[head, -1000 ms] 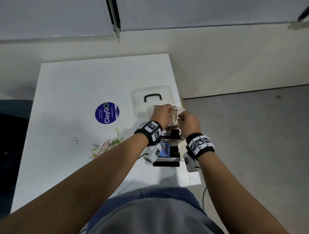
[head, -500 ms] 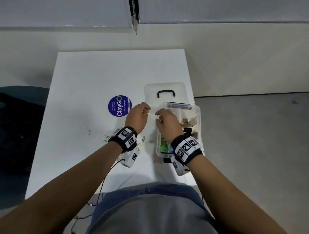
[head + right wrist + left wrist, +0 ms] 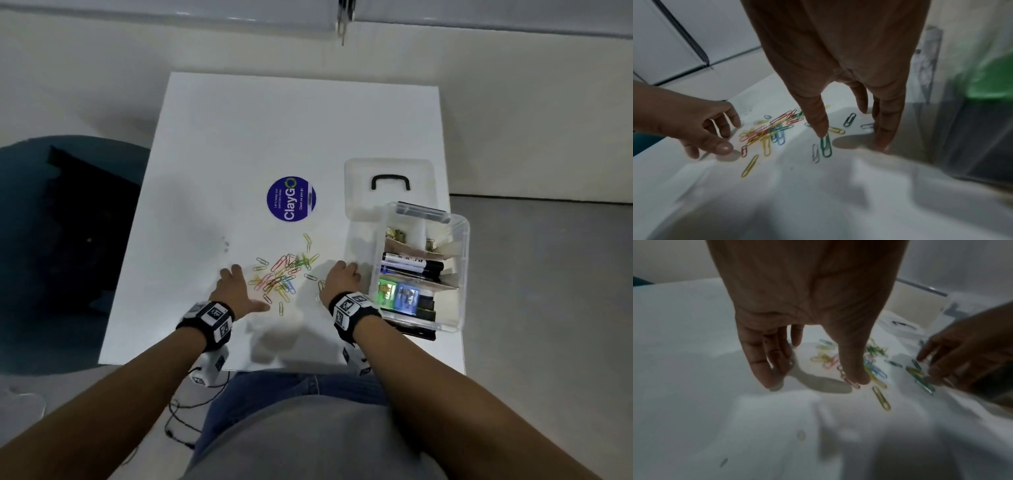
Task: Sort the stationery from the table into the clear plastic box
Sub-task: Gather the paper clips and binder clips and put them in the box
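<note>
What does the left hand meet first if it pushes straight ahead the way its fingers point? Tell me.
Judging by the head view, the left hand points away from the person, left of the paper clips. Straight on, bare table lies ahead; the pile sits beside the thumb, off that line. Height above the table is unclear.

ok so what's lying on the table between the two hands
In the head view, a loose pile of coloured paper clips lies on the white table between the left hand and right hand.

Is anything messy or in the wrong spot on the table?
Yes. Coloured paper clips lie scattered loose on the white table, between the left hand and right hand, instead of inside the clear plastic box.
</note>
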### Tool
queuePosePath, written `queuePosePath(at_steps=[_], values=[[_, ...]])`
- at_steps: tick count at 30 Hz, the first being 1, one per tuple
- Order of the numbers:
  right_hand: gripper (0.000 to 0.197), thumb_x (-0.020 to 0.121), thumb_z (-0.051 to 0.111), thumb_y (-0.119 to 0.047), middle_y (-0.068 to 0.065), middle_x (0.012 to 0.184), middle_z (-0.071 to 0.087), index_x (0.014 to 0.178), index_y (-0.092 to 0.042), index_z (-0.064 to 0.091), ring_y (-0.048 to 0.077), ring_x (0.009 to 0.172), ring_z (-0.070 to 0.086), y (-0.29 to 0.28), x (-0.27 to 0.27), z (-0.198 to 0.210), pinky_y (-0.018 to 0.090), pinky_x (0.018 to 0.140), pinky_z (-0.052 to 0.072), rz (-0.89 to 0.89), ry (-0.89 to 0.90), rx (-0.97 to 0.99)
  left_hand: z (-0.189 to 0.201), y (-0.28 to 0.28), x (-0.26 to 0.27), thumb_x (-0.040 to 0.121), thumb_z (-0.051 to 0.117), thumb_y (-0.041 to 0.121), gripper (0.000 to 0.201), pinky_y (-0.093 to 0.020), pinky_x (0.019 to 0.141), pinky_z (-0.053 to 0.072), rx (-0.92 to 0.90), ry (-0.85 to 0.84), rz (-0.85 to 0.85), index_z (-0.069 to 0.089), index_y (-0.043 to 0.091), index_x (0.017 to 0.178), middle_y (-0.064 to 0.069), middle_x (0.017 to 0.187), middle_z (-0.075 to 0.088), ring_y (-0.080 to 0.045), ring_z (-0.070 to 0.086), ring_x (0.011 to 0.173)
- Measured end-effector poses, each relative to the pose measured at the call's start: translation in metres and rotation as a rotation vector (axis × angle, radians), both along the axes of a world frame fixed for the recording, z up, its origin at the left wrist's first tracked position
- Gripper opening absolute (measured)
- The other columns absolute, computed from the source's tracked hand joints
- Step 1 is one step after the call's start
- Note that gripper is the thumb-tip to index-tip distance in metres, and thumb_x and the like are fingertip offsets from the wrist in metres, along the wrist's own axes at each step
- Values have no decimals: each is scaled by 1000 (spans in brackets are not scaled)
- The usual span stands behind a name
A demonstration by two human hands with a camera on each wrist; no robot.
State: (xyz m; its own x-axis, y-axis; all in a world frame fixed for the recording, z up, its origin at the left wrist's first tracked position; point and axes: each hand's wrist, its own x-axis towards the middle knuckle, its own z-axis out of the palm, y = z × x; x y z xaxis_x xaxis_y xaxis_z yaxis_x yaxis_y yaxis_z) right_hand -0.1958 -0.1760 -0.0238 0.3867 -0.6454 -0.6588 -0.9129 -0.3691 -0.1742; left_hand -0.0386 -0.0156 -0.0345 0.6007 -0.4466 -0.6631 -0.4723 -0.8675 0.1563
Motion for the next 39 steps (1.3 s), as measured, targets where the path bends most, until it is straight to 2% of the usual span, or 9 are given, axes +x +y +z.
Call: queuePosePath(at_steps=[5,10,12,16,18,23,27,33,39], values=[[68,82,69,-10,23,136,32,136,2,30,34,122,42,31,24,-7,35,101,41,147,-141,50,-19,-7,-24,51,89,48,129,-45,102,46,-145,26,-192,12,9,146,-19,144,20,-37,37,129],[64,79,70,-6,18,130,40,134,-4,37,36,116,51,21,39,-13,42,97,48,52,-382,101,-25,-17,-10,65,86,25,107,-43,95,49,-360,15,-193,20,7,146,-17,138,30,-36,46,122],[75,76,74,-9,16,132,37,138,-9,33,34,119,46,11,39,-15,43,95,49,94,-362,-3,-25,-15,0,67,85,31,104,-43,95,49,-386,-43,-194,21,9,146,-16,139,31,-34,43,124],[98,67,83,-36,14,138,32,146,-24,26,33,121,39,6,45,-15,46,92,49,378,-211,-86,-22,-19,6,57,84,55,113,-45,94,45,-322,-86,-238,26,10,144,-14,137,33,-32,38,122],[87,69,83,-33,14,136,34,140,-19,35,33,119,40,11,50,-15,45,89,50,459,-169,-95,-23,-23,6,57,85,51,105,-44,92,46,-318,-47,-270,34,9,138,-14,132,37,-32,41,118],[53,82,63,1,18,133,36,131,-6,44,34,118,41,23,48,-14,43,84,49,472,-211,-38,-25,-24,5,75,78,16,55,-36,89,46,-401,97,-235,46,11,119,-11,118,45,-29,51,106],[35,89,49,1,17,128,41,123,-4,49,34,111,47,24,45,-16,43,80,50,453,-233,-53,-22,-25,6,85,67,16,28,-39,81,47,-382,118,-277,51,9,107,-9,108,53,-27,54,97],[28,87,46,7,17,114,49,114,-1,50,36,92,59,10,38,-10,35,64,38,458,-242,-79,-18,-27,10,92,57,19,16,-36,78,45,-369,62,-263,58,11,105,-8,103,58,-27,57,92],[28,90,41,2,18,111,57,116,-1,52,37,95,60,1,34,-6,34,69,40,338,-295,-39,-3,-30,19,91,60,22,12,-30,72,43,-396,36,-175,63,14,99,-6,96,63,-27,60,88]])
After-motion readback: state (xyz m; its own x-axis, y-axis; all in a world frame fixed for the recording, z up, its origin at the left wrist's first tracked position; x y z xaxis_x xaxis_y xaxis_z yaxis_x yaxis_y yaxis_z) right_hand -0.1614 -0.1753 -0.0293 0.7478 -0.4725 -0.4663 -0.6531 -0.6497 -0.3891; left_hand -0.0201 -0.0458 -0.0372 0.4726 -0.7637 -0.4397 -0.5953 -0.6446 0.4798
